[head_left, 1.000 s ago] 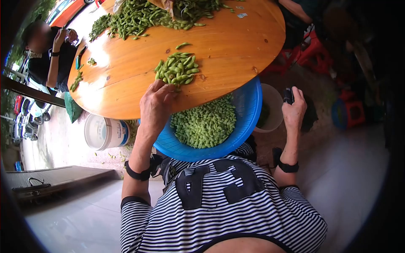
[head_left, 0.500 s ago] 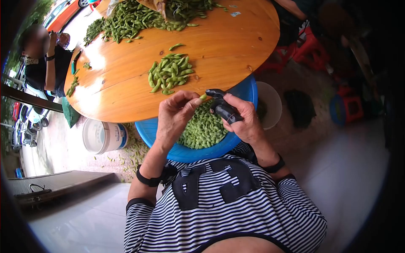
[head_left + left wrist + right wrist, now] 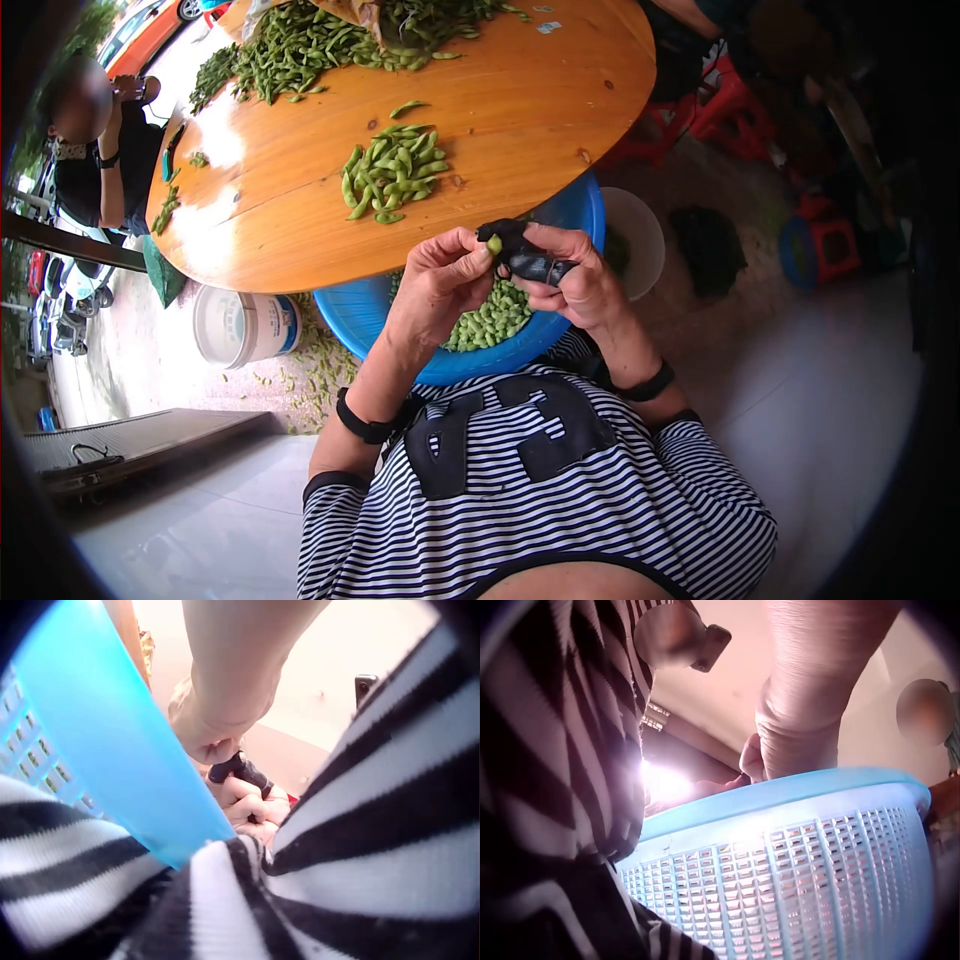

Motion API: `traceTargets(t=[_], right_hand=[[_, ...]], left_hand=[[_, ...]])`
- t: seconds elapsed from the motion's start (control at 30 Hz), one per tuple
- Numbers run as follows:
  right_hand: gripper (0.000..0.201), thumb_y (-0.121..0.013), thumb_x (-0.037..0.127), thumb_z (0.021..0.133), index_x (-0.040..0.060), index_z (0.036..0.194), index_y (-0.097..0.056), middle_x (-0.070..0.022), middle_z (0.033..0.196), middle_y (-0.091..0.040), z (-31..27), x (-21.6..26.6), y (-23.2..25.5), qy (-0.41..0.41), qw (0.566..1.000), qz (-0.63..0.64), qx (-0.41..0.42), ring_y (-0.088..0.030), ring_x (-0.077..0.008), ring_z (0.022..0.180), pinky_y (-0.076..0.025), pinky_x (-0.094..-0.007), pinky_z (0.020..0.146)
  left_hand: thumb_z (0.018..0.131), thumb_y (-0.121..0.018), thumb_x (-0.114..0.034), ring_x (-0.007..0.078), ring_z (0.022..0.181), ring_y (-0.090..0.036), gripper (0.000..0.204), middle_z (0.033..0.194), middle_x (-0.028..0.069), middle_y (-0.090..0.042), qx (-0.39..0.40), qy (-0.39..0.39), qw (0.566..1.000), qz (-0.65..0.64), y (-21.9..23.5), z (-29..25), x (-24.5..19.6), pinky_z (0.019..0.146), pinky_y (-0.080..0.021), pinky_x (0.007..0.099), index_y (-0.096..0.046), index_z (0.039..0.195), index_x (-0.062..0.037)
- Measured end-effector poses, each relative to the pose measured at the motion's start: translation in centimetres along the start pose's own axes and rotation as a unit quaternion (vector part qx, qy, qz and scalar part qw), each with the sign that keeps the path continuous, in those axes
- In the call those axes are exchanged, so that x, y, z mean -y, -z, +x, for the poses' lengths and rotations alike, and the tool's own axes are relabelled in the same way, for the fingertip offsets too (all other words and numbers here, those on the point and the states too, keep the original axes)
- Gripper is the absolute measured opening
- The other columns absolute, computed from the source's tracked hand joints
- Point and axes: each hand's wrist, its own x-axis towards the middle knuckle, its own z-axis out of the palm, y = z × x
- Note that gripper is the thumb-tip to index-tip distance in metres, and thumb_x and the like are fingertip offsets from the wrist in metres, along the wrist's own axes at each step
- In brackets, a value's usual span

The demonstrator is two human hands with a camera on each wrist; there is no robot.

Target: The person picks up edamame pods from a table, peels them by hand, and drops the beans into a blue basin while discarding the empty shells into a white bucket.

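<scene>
Between its thumb and finger my left hand [image 3: 435,285] pinches a green soybean pod [image 3: 494,244]. My right hand [image 3: 592,285] meets it from the other side, its black-covered thumb and finger [image 3: 540,268] closed at the pod. Both hands are over a blue plastic basket [image 3: 345,325] holding shelled green beans [image 3: 490,325]. Beyond them, a small pile of pods [image 3: 395,172] lies on the wooden table [image 3: 530,130]. In the left wrist view the black finger covers [image 3: 251,776] show past the basket's rim. The right wrist view has the basket's slotted wall [image 3: 780,877], which hides most of the fingers.
A large heap of pods [image 3: 300,50] covers the table's far side. On the floor stand a white bucket [image 3: 225,325] and a pale tub [image 3: 645,245]. Red stools [image 3: 735,110] are at the right; a person [image 3: 85,185] sits at the left.
My left hand has come from the small pile to above the basket with a pod. My right hand has swung inward from the right, and the two hands now meet at the pod.
</scene>
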Motion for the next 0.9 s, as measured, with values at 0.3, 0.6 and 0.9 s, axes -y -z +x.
traceTargets(t=[0.3,0.6,0.9], right_hand=[[0.049,-0.058,-0.012,0.062,-0.0057,0.111,-0.056,-0.0185,0.086,-0.055,-0.1,0.8,-0.6,0.158,0.818,-0.553,0.0,-0.056,-0.0353,0.077,-0.044,-0.0358,0.065],[0.029,-0.056,-0.009,0.075,-0.0058,0.104,-0.057,-0.0042,0.081,-0.049,-0.4,0.5,-0.3,0.125,0.835,-0.523,-0.114,-0.046,-0.01,0.073,-0.04,-0.0217,0.066],[0.025,-0.062,0.001,0.076,-0.0037,0.101,-0.06,-0.0121,0.08,-0.057,-3.3,4.1,5.8,0.178,0.701,-0.585,-0.366,-0.057,-0.0217,0.074,-0.045,-0.0283,0.068]], left_hand=[[0.09,-0.058,-0.006,0.0101,0.052,-0.045,0.01,0.068,0.0013,-0.053,-0.037,-0.065,0.959,0.273,0.6,-0.6,0.4,0.046,-0.033,0.0236,-0.056,0.08,-0.0046],[0.085,-0.064,-0.003,0.0108,0.058,-0.051,0.008,0.073,0.0048,-0.052,-0.073,-0.129,0.894,0.424,-0.1,-0.9,1.3,0.053,-0.041,0.0266,-0.06,0.087,0.0037],[0.086,-0.061,0.0,0.0225,0.069,-0.061,0.015,0.078,0.0103,-0.06,-0.102,-0.355,0.655,0.659,0.9,-0.7,-2.8,0.062,-0.048,0.0301,-0.066,0.1,-0.0007]])
